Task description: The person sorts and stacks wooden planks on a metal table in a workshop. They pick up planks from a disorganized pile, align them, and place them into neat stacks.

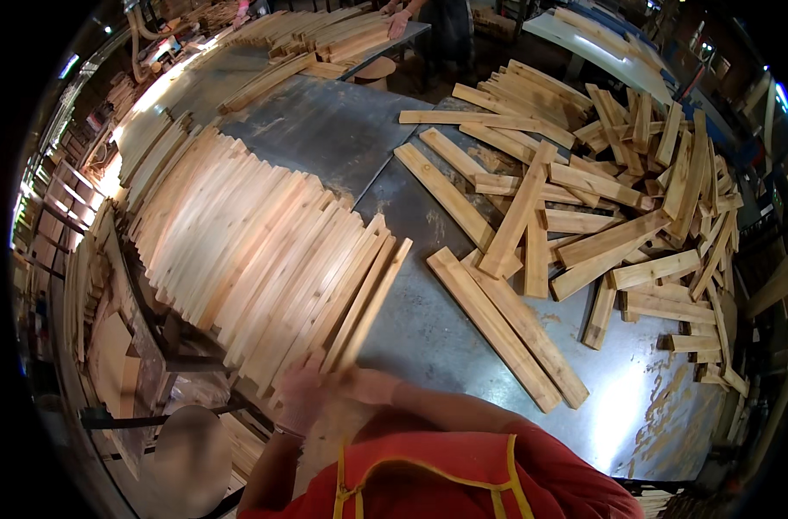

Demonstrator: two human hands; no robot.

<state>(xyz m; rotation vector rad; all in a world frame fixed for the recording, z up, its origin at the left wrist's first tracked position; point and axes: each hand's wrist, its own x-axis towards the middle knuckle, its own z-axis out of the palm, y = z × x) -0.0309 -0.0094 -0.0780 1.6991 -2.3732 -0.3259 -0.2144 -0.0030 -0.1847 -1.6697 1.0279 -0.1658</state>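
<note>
Workshop light glints off a broad metal tabletop (411, 333), where a person in a red garment with a yellow-trimmed apron (437, 463) leans over a long row of pale boards (247, 233). Laid side by side, the boards fan across the left half of the surface, their far ends stepped unevenly and their near ends reaching toward the table's left edge. Down at the near end of the row, the left hand (300, 394) lies over the board ends; the right hand (363, 386) reaches across from the right, close beside it, at the near end of the outermost board (376, 303). Blur and overlap hide the fingers, and whether either hand is gripping cannot be told.

Open metal stretches between that outermost board and a pair of boards (495, 330) lying slantwise at center. More room opens beyond the row's far ends, where a dark metal panel (316, 130) meets the nearer surface at a seam. Right of the pair, a jumbled pile of boards (614, 238) spreads toward the table's right edge. Across the table, a co-worker's hand (398, 24) rests by more stacked wood (359, 41).
</note>
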